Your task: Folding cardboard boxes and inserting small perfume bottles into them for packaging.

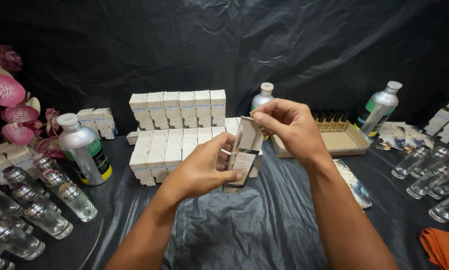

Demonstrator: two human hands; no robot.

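My left hand [200, 170] has its fingers [223, 176] wrapped around a small carton [244, 155], holding it upright over the counter [234, 230]. My right hand [289, 125] pinches the carton's open top flap [248, 120] between thumb and fingertips. Just behind stand rows of white boxes [177, 127]. Beyond my right hand lies a cardboard tray [342, 142], with an aluminium bottle [377, 110] beside it. Glass vials [434, 175] lie at the right, capped vials [39, 205] at the left near another bottle [86, 150]. An orange cloth [444, 247] sits at the lower right.
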